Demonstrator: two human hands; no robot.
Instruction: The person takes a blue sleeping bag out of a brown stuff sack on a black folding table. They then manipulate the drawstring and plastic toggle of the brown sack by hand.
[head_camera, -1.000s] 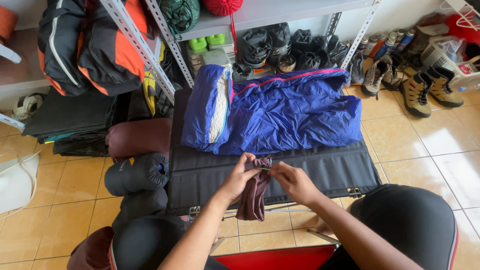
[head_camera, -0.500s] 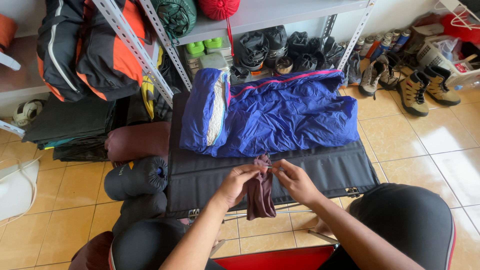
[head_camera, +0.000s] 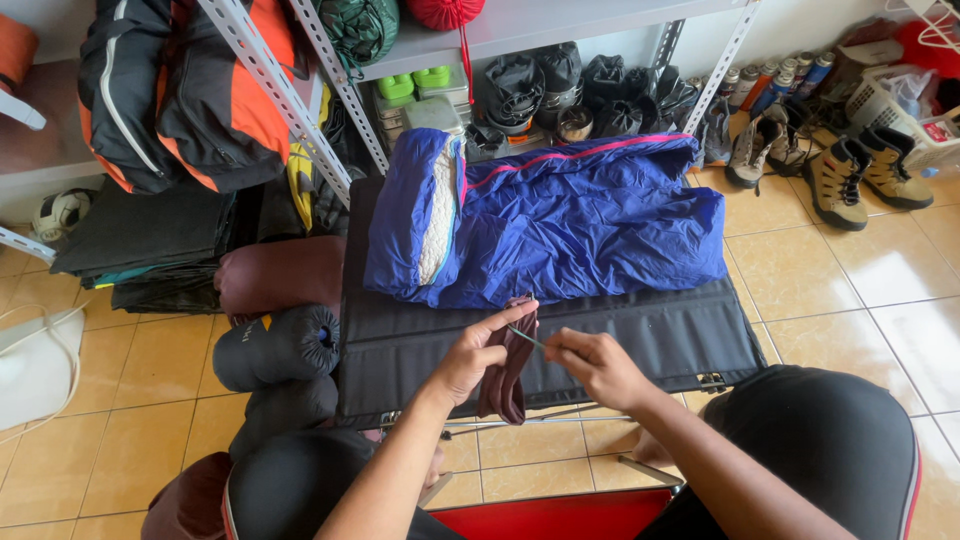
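My left hand (head_camera: 478, 350) pinches the top of a small maroon stuff sack (head_camera: 504, 374), which hangs down in front of me. My right hand (head_camera: 598, 366) grips the sack's thin drawcord (head_camera: 527, 338), drawn taut between both hands. Both hands hover above the near half of a black folding mat (head_camera: 640, 335). A folded blue sleeping bag (head_camera: 560, 220) with a pale lining and a pink trim lies on the far half of the mat, well beyond my hands.
A dark rolled sack (head_camera: 275, 345) and a maroon roll (head_camera: 275, 280) lie left of the mat. Metal shelving (head_camera: 290, 100) at the back holds jackets and packed gear. Hiking boots (head_camera: 850, 175) stand on the tiled floor at right. My knees are at the bottom.
My left hand has lifted the sack's mouth higher and turned it. My right hand has moved a little right, pulling the cord out. The sack now hangs narrower and more bunched.
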